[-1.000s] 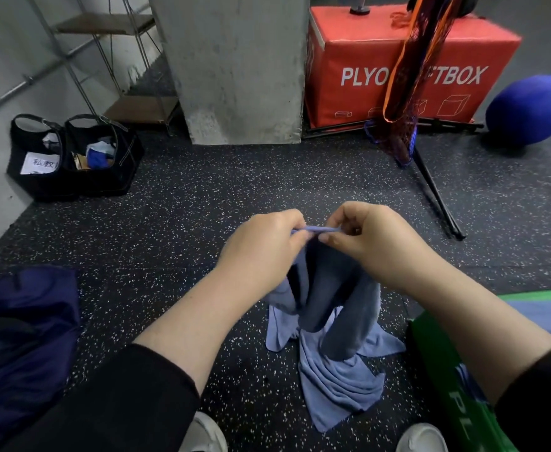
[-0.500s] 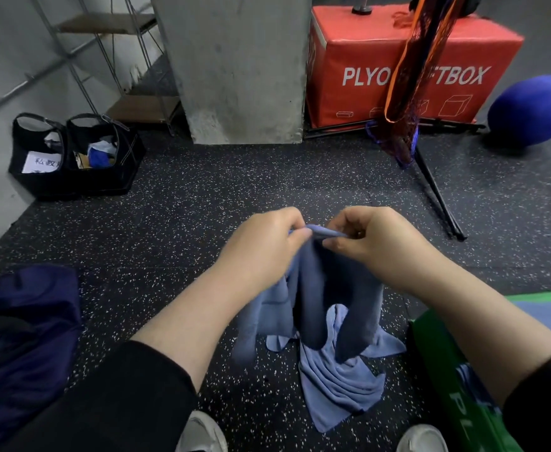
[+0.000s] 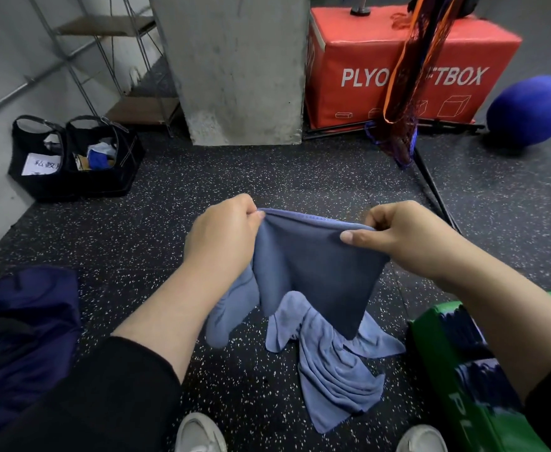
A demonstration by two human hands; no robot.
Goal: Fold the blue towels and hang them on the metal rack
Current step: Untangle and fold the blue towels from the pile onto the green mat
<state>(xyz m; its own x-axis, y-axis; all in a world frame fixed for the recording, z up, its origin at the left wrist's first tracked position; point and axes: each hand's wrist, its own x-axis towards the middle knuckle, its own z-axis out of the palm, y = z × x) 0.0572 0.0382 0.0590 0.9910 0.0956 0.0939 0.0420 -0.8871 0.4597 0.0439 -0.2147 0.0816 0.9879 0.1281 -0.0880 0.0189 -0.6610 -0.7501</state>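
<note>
Currently, blue towel [image 3: 316,275] edge is being pinched by left hand [image 3: 222,236] and right hand [image 3: 408,239]; corners should be matched evenly.

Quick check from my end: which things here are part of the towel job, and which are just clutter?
Job:
held towel
floor towel
left hand
right hand
metal rack

Clutter:
red box
blue ball
black bags
navy bag
green mat

Dim, even light; wide-angle edge distortion.
</note>
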